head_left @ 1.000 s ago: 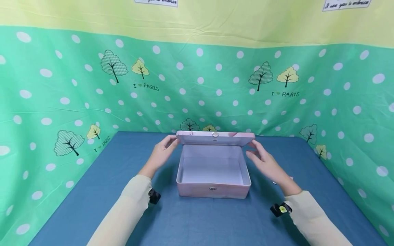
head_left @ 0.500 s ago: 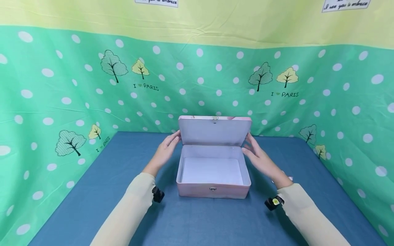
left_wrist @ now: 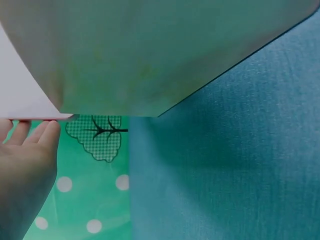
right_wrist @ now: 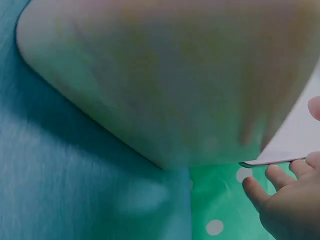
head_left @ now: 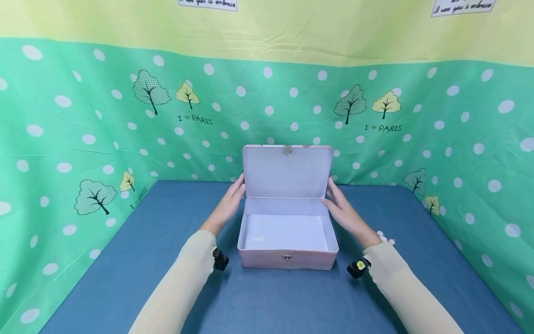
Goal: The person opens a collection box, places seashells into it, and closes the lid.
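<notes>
In the head view a pinkish metal tin box (head_left: 263, 260) stands on the table, its lid (head_left: 288, 174) raised upright on the rear hinge. The lid's pale inside and the box's pale inner floor face me. My left hand (head_left: 225, 208) touches the lid's left edge with extended fingers. At the right edge is my right hand (head_left: 347, 215), fingers extended and thumb apart. Both wrist views show the box's side wall (left_wrist: 150, 60) close up and fingertips (left_wrist: 49, 131) against the lid's edge. Parts of the fingers behind the lid are hidden.
A blue cloth (head_left: 288, 301) covers the table. Behind and beside it hangs a green dotted curtain (head_left: 267, 102), close behind the raised lid. Small clasp parts sit on the lid's rim and the box front (head_left: 308, 260). Each wrist wears a small black camera (head_left: 220, 259).
The lid has swung up and back from a low tilt to upright, showing more of its inside. Both hands have stayed at its edges and moved slightly inward.
</notes>
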`<state>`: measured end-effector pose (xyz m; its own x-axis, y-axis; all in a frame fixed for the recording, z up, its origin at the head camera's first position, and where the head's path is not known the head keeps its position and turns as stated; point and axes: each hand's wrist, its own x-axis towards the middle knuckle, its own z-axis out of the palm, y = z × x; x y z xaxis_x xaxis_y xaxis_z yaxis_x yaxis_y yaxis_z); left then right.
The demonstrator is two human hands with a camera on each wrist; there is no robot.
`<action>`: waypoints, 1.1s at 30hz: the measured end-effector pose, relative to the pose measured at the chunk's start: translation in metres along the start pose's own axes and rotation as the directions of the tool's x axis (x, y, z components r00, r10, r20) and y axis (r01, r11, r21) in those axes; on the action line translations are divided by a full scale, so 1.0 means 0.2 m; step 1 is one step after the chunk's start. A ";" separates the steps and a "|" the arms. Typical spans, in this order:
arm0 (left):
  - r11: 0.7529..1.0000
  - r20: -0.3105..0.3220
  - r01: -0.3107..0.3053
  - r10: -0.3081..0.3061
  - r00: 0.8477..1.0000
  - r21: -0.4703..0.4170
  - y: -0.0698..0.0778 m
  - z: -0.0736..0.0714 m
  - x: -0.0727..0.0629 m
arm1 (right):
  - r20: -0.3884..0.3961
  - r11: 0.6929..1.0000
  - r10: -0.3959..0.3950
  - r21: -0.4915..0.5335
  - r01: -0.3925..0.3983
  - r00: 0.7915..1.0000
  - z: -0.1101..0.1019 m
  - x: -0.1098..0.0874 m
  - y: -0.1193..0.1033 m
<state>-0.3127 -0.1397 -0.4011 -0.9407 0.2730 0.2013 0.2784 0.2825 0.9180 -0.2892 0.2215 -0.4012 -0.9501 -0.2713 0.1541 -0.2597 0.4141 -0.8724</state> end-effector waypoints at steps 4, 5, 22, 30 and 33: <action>1.000 0.002 0.030 -0.030 1.000 -0.010 -0.02 0.01 0.02 | 0.010 0.999 0.023 0.045 -0.024 1.000 0.01 0.02 -0.01; 0.999 0.006 0.035 -0.035 0.999 -0.009 -0.02 0.01 0.03 | 0.013 0.998 0.025 0.053 -0.026 1.000 0.01 0.02 -0.01; 0.978 0.025 0.208 -0.209 0.978 0.017 0.01 0.03 0.07 | 0.040 0.993 -0.012 0.121 0.007 0.999 0.02 0.10 0.05; 0.971 0.057 0.236 -0.233 0.971 -0.040 0.02 0.04 0.09 | 0.069 0.993 0.052 0.104 -0.059 0.996 0.02 0.05 -0.10; 0.969 0.057 0.244 -0.242 0.969 -0.035 0.02 0.04 0.09 | 0.072 0.993 0.079 0.086 -0.085 0.994 0.02 0.04 -0.12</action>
<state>-0.3271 -0.1264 -0.3967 -0.9674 0.2488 -0.0466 0.0336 0.3086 0.9506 -0.2908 0.2051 -0.3812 -0.9528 -0.2993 0.0511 -0.1621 0.3592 -0.9191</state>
